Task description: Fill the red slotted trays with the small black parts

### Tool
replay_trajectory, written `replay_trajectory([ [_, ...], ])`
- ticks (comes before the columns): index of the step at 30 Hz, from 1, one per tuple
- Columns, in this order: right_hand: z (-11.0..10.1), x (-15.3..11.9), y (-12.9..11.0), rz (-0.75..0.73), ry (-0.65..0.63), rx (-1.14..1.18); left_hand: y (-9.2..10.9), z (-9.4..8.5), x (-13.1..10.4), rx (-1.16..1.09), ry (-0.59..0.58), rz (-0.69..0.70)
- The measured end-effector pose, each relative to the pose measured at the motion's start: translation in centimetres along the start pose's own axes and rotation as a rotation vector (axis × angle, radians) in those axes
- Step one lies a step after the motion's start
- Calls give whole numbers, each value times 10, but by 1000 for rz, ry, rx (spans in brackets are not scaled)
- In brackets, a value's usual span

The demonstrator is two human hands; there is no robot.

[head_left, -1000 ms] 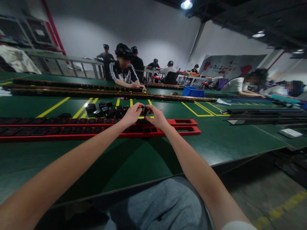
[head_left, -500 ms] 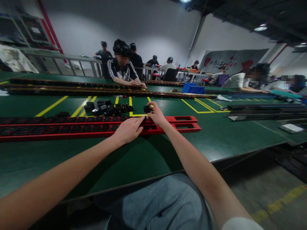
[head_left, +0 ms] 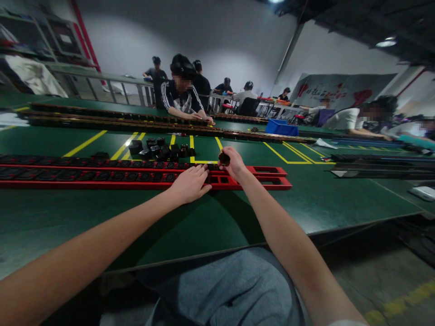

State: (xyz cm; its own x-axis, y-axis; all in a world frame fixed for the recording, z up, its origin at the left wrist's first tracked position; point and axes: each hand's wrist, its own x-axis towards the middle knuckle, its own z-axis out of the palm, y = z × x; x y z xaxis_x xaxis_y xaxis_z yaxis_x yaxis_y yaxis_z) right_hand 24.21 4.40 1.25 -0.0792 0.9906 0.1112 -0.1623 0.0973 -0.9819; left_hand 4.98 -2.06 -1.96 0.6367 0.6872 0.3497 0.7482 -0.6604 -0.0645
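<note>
A long red rail frame (head_left: pixel 146 184) lies across the green table, its two rows filled with black square parts on the left and bare slots on the right. My left hand (head_left: pixel 190 184) rests palm down on the frame, fingers extended over the rows. Just right of it, my right hand (head_left: pixel 234 164) pinches a dark part (head_left: pixel 224 158) above the back row. Behind the frame sits a loose pile of black parts (head_left: pixel 158 149).
Long dark rails (head_left: pixel 136 121) run behind, near a blue bin (head_left: pixel 281 127). Across the table a person (head_left: pixel 183 97) leans over them. More dark rails (head_left: pixel 380 164) and a white device (head_left: pixel 423 193) lie at the right. Yellow tape marks the tabletop.
The view has shifted, moving the scene slightly right. My right hand has turned and moved slightly away from my left hand, keeping the dark part in its fingers.
</note>
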Motion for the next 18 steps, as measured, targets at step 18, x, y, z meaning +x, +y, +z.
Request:
replay_trajectory([
  [18, -10, 3, 7, -577, -27, -958, -3, 3, 2, 7, 7, 30],
])
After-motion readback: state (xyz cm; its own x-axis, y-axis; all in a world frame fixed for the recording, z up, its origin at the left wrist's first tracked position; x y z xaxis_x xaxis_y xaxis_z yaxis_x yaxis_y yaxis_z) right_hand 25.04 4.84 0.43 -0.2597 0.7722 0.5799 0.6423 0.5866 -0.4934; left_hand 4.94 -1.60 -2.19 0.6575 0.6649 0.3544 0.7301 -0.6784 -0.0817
